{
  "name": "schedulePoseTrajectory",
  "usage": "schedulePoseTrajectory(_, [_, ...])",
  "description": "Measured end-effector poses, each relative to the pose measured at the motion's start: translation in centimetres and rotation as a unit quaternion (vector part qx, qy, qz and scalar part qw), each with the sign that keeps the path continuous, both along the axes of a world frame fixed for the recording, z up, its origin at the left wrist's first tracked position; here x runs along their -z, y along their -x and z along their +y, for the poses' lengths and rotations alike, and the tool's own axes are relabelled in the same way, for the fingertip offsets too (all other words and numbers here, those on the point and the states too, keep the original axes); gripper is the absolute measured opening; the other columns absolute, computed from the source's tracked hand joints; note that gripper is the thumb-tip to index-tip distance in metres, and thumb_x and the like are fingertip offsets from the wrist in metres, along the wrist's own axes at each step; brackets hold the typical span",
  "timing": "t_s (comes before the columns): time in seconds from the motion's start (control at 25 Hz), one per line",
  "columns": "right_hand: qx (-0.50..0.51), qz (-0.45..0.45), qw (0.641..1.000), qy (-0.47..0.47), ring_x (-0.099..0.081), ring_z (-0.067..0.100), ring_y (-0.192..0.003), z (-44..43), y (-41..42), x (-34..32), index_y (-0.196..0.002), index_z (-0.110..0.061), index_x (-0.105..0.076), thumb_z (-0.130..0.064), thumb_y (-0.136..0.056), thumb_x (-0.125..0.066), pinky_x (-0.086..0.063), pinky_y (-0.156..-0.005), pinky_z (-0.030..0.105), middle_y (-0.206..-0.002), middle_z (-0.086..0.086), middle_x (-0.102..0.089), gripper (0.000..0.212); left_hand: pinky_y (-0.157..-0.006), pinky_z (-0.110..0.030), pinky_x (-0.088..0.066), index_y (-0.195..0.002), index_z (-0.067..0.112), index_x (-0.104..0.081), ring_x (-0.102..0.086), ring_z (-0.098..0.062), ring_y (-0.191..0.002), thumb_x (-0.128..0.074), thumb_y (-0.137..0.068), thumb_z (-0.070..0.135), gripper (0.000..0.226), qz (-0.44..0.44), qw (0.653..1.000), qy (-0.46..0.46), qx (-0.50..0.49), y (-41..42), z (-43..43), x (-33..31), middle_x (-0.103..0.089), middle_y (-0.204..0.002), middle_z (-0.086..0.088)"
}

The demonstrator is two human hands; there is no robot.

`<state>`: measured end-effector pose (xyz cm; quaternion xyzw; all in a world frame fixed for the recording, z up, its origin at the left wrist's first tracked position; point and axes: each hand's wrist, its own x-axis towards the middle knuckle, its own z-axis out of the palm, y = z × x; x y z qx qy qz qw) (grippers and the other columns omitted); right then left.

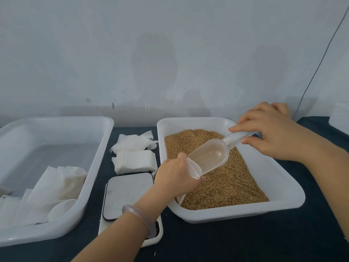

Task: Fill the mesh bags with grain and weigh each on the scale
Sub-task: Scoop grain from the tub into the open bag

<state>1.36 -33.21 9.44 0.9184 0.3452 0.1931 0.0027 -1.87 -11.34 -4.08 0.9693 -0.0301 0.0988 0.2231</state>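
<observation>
Readable text: you have none in this view.
Scale display: your left arm and its bracelet cover most of it.
Visible part of the display: only a small dark corner beside the bracelet, too small for you to read any number.
Scale platform: plain, with no brand or label that you can read.
</observation>
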Motion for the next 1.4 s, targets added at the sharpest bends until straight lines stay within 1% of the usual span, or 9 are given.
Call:
schedulePoseTrajectory(0.28, [0.014,0.051,0.997,-0.055,-0.023,-0.001,-0.1,-0.8,-0.1,0.7,-0.114,-0.042,-0.059,-0.024,-0.087,-0.063,-0.017,-0.091,0.03,-0.104,-0.023,-0.048,0.033,-0.068,-0.031,-0.046,-0.105,0.016,-0.041,-0.057,-0.024,-0.093,-0.059,-0.077,0.062,0.056,0.004,0.999,0.045,-0.008,0.3,0.0,-0.4,-0.056,-0.097,0.002])
schedulePoseTrajectory(0.48, [0.011,0.077,0.991,-0.112,-0.034,0.009,-0.105,-1.9,0.0,0.8,-0.107,-0.045,-0.058,-0.02,-0.083,-0.067,-0.024,-0.098,0.04,-0.099,-0.029,-0.051,0.035,-0.063,-0.031,-0.041,-0.099,0.015,-0.04,-0.057,-0.024,-0.089,-0.061,-0.078,0.059,0.053,-0.003,0.997,0.078,-0.009,0.5,0.1,-0.7,-0.054,-0.091,0.003])
schedulePoseTrajectory(0.56, [0.018,0.087,0.986,-0.142,-0.038,0.012,-0.106,-3.0,-0.3,1.0,-0.105,-0.045,-0.058,-0.019,-0.082,-0.068,-0.028,-0.099,0.041,-0.101,-0.025,-0.056,0.035,-0.062,-0.031,-0.04,-0.097,0.015,-0.04,-0.055,-0.022,-0.083,-0.06,-0.081,0.057,0.049,0.001,0.996,0.09,0.003,0.6,0.3,-0.7,-0.053,-0.086,0.004])
schedulePoseTrajectory(0.68, [0.063,0.114,0.973,-0.19,-0.039,0.012,-0.106,-4.6,-0.7,1.8,-0.1,-0.047,-0.057,-0.018,-0.082,-0.07,-0.03,-0.094,0.038,-0.103,-0.013,-0.062,0.037,-0.062,-0.03,-0.042,-0.092,0.014,-0.041,-0.051,-0.013,-0.072,-0.055,-0.089,0.051,0.039,0.032,0.978,0.206,0.026,0.4,1.0,-1.2,-0.052,-0.081,0.005])
schedulePoseTrajectory(0.84, [0.138,0.148,0.977,-0.073,-0.032,0.011,-0.116,-5.2,-1.1,5.0,-0.107,-0.048,-0.057,-0.026,-0.086,-0.066,-0.019,-0.102,0.041,-0.112,-0.019,-0.056,0.032,-0.071,-0.028,-0.044,-0.099,0.008,-0.051,-0.054,-0.015,-0.079,-0.054,-0.09,0.046,0.04,0.041,0.931,0.362,0.026,-0.3,2.4,-2.3,-0.056,-0.087,-0.002])
schedulePoseTrajectory(1.04, [0.091,0.179,0.979,-0.02,-0.026,0.001,-0.109,-3.1,-1.1,7.9,-0.108,-0.055,-0.051,-0.035,-0.085,-0.064,-0.017,-0.101,0.038,-0.104,-0.033,-0.042,0.033,-0.065,-0.027,-0.044,-0.094,0.013,-0.047,-0.054,-0.012,-0.074,-0.059,-0.085,0.051,0.041,0.034,0.952,0.301,0.042,-0.6,2.3,-2.1,-0.055,-0.083,0.0])
schedulePoseTrajectory(1.24, [0.079,0.25,0.956,-0.133,-0.035,0.004,-0.112,-3.2,-0.6,9.6,-0.097,-0.056,-0.052,-0.029,-0.084,-0.067,-0.024,-0.102,0.038,-0.101,-0.035,-0.05,0.034,-0.052,-0.015,-0.034,-0.084,0.027,-0.038,-0.046,-0.001,-0.065,-0.07,-0.076,0.052,0.042,0.03,0.975,0.215,0.047,-0.2,2.1,-1.3,-0.05,-0.08,0.01])
schedulePoseTrajectory(1.32, [0.089,0.271,0.943,-0.169,-0.039,0.005,-0.113,-4.3,-0.3,9.4,-0.098,-0.054,-0.056,-0.025,-0.083,-0.068,-0.029,-0.103,0.04,-0.105,-0.031,-0.054,0.034,-0.05,-0.016,-0.032,-0.081,0.027,-0.034,-0.043,-0.001,-0.062,-0.071,-0.076,0.051,0.044,0.021,0.981,0.184,0.053,-0.1,1.9,-0.9,-0.048,-0.078,0.012])
schedulePoseTrajectory(1.4, [0.088,0.264,0.941,-0.193,-0.045,-0.006,-0.107,-5.3,0.0,8.7,-0.097,-0.052,-0.058,-0.021,-0.082,-0.069,-0.033,-0.1,0.037,-0.105,-0.028,-0.057,0.036,-0.052,-0.022,-0.033,-0.085,0.024,-0.035,-0.042,-0.003,-0.061,-0.071,-0.076,0.051,0.045,0.019,0.985,0.162,0.052,-0.1,1.7,-0.6,-0.048,-0.077,0.01])
